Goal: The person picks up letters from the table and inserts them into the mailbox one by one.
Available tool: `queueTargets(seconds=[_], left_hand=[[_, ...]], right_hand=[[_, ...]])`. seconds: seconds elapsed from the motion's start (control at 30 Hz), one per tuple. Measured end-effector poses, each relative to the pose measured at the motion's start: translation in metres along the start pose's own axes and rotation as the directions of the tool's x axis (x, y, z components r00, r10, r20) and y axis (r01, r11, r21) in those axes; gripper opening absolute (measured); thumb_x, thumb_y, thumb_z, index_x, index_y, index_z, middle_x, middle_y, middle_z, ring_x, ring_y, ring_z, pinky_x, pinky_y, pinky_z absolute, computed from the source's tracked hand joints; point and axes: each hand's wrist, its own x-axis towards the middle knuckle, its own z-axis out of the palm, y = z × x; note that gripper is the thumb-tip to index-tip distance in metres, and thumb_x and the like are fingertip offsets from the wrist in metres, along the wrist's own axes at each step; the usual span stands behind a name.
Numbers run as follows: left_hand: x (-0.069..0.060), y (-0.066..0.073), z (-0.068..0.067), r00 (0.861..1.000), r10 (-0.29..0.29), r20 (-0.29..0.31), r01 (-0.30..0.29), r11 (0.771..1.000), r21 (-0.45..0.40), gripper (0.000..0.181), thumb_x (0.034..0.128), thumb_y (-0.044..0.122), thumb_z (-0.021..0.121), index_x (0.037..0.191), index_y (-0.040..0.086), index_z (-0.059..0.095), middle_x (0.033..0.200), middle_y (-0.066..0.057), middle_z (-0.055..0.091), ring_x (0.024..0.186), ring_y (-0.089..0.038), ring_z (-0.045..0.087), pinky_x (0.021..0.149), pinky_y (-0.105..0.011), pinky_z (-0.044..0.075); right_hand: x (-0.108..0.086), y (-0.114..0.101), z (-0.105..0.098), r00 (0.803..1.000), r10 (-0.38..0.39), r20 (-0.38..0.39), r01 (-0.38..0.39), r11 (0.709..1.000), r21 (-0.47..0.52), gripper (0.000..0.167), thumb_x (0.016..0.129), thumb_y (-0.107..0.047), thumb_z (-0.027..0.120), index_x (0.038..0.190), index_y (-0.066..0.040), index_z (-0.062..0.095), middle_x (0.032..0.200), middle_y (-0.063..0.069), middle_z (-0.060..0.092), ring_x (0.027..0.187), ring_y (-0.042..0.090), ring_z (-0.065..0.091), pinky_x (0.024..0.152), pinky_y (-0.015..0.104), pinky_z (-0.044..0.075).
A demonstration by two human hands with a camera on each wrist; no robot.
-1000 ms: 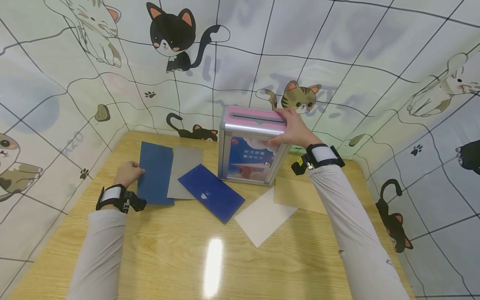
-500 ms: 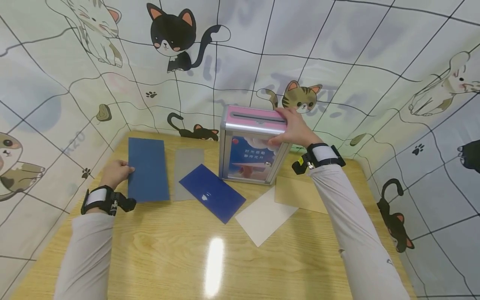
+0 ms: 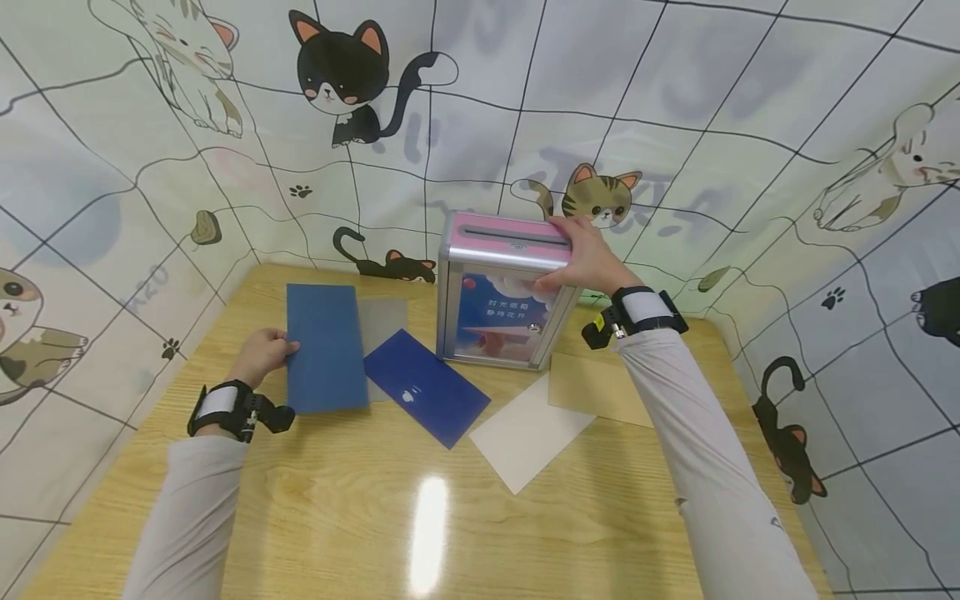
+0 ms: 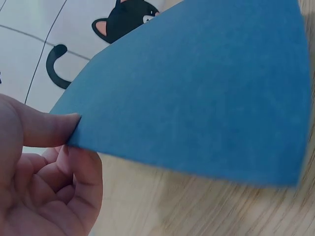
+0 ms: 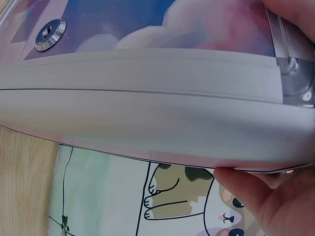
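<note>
My left hand (image 3: 264, 354) pinches the left edge of a steel-blue envelope (image 3: 326, 350) between thumb and fingers. In the left wrist view the envelope (image 4: 197, 98) is raised off the wood, bowing slightly from the pinched edge. It overlaps a grey envelope (image 3: 384, 317) in the head view, hiding much of it. My right hand (image 3: 588, 257) grips the upper right corner of a letter box (image 3: 448, 308) with a pink slotted top and a clear front door. Its lock (image 5: 50, 34) shows in the right wrist view. The box stands upright on the table.
A dark blue envelope (image 3: 427, 387) with a white print lies before the box. To its right are a white envelope (image 3: 528, 433) and a tan envelope (image 3: 600, 390), partly under the right forearm. A cat-printed curtain (image 3: 480, 125) closes off the wooden table's (image 3: 337, 517) back and sides.
My left hand first shifted the steel-blue envelope left, off the grey one, then back right over it. The right hand and the box have stayed put.
</note>
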Motion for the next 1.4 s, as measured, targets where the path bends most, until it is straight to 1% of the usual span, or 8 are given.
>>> queueTargets(seconds=[0.2,0.37,0.47,0.7,0.8,0.93,1.13,1.4], left_hand=[[0.001,0.007,0.008,0.996,-0.035,0.083,0.044,0.993,-0.106,0.052,0.0936,0.012,0.041,0.130,-0.021,0.025,0.132,-0.037,0.031,0.120,-0.043,0.039,0.097,-0.047,0.037],[0.000,0.010,0.015,0.993,-0.031,0.114,0.043,0.993,-0.112,0.053,0.0939,0.012,0.041,0.131,-0.021,0.023,0.131,-0.037,0.031,0.116,-0.040,0.041,0.097,-0.047,0.037],[-0.002,0.012,0.018,0.993,-0.012,0.116,0.024,0.995,-0.101,0.043,0.0929,0.012,0.043,0.122,-0.019,0.035,0.122,-0.032,0.039,0.101,-0.031,0.049,0.092,-0.043,0.043],[-0.009,0.022,0.024,0.985,0.025,0.173,-0.002,0.991,-0.133,0.048,0.0938,0.014,0.043,0.125,-0.019,0.031,0.126,-0.034,0.037,0.112,-0.037,0.046,0.095,-0.044,0.040],[-0.013,0.030,0.028,0.983,0.045,0.177,-0.020,0.990,-0.140,0.034,0.0932,0.015,0.046,0.111,-0.014,0.040,0.105,-0.021,0.046,0.094,-0.025,0.052,0.088,-0.039,0.045],[-0.015,0.038,0.034,0.979,0.089,0.185,-0.060,0.986,-0.153,0.019,0.0917,0.013,0.048,0.088,-0.005,0.041,0.086,-0.009,0.041,0.075,-0.013,0.046,0.077,-0.035,0.046],[-0.019,0.044,0.042,0.968,0.125,0.218,-0.089,0.982,-0.168,0.023,0.0913,0.014,0.048,0.094,-0.008,0.042,0.097,-0.017,0.044,0.078,-0.011,0.048,0.078,-0.033,0.047],[-0.025,0.050,0.050,0.958,0.128,0.257,-0.064,0.968,-0.245,0.021,0.0894,0.012,0.050,0.096,-0.007,0.044,0.080,-0.002,0.046,0.066,-0.007,0.048,0.070,-0.024,0.047]], right_hand=[[0.000,0.000,0.000,1.000,0.004,0.000,-0.004,1.000,0.008,0.104,0.052,-0.033,0.084,0.140,-0.012,0.032,0.127,0.014,0.036,0.109,0.030,0.034,0.089,0.050,0.037],[0.000,0.000,0.000,1.000,0.006,0.003,-0.006,1.000,0.023,0.105,0.052,-0.033,0.084,0.140,-0.012,0.032,0.129,0.014,0.035,0.110,0.030,0.034,0.089,0.050,0.037],[0.000,0.000,0.000,1.000,0.008,0.005,-0.008,1.000,0.024,0.105,0.052,-0.033,0.084,0.141,-0.012,0.032,0.129,0.014,0.034,0.110,0.030,0.034,0.090,0.050,0.037],[0.000,-0.001,0.000,1.000,0.007,0.008,-0.008,1.000,0.022,0.105,0.052,-0.033,0.084,0.140,-0.012,0.032,0.128,0.014,0.034,0.110,0.030,0.034,0.089,0.049,0.037],[0.000,-0.001,0.000,1.000,0.007,0.010,-0.008,1.000,0.025,0.105,0.052,-0.032,0.084,0.140,-0.011,0.031,0.130,0.014,0.033,0.110,0.030,0.033,0.089,0.050,0.037],[0.000,-0.001,-0.001,1.000,0.009,0.007,-0.009,1.000,0.020,0.104,0.052,-0.032,0.084,0.140,-0.011,0.031,0.132,0.015,0.033,0.111,0.030,0.033,0.090,0.050,0.037],[0.000,-0.001,-0.001,1.000,0.004,0.007,-0.004,1.000,0.014,0.104,0.053,-0.033,0.084,0.140,-0.011,0.032,0.131,0.015,0.034,0.110,0.031,0.034,0.089,0.050,0.037],[-0.001,-0.003,-0.001,1.000,0.003,0.003,-0.003,1.000,0.007,0.101,0.054,-0.032,0.083,0.139,-0.011,0.033,0.129,0.015,0.034,0.110,0.032,0.033,0.089,0.050,0.037]])
